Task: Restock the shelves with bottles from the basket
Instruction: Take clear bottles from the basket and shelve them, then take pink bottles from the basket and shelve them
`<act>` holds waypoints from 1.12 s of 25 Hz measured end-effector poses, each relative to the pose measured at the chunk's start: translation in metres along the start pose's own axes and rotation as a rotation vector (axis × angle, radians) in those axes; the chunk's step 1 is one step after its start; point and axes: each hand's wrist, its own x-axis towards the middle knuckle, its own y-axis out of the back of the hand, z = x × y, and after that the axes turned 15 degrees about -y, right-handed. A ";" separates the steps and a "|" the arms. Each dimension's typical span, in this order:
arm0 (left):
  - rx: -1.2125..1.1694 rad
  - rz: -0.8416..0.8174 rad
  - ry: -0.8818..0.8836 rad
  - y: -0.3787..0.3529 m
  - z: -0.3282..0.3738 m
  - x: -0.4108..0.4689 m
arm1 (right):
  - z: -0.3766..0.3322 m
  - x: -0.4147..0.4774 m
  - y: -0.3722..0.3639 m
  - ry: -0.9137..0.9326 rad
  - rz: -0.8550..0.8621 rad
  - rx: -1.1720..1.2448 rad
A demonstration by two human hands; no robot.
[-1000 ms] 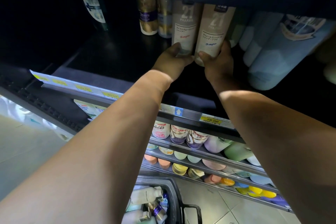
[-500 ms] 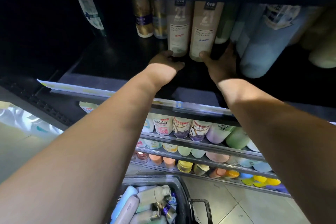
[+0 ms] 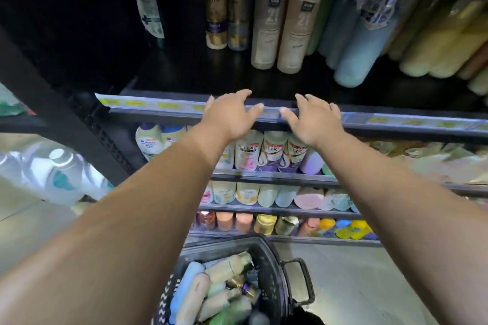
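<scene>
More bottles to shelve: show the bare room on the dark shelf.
Bare: the shelf floor between the white-label bottle and gold bottles, and the strip in front of the beige bottles. Crowded: right of those, the blue bottles and yellow bottles.

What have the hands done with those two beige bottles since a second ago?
The left hand and right hand let go of the beige bottles and drew back toward the person. They now hover open by the front edge of the shelf. The bottles stayed upright, side by side on the shelf, and the basket below still holds bottles.
</scene>
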 end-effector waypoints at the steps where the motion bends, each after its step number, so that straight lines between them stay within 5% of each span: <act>1: 0.059 -0.009 -0.026 -0.001 -0.003 -0.017 | -0.002 -0.019 -0.007 0.011 0.034 -0.012; 7: 0.142 -0.068 -0.096 -0.044 -0.042 -0.134 | -0.019 -0.122 -0.062 0.073 -0.037 0.065; 20: -0.053 -0.306 0.460 -0.240 -0.157 -0.376 | -0.017 -0.269 -0.308 0.228 -0.684 -0.218; 28: -0.163 -0.165 0.629 -0.390 -0.220 -0.443 | -0.033 -0.286 -0.504 0.560 -0.750 -0.425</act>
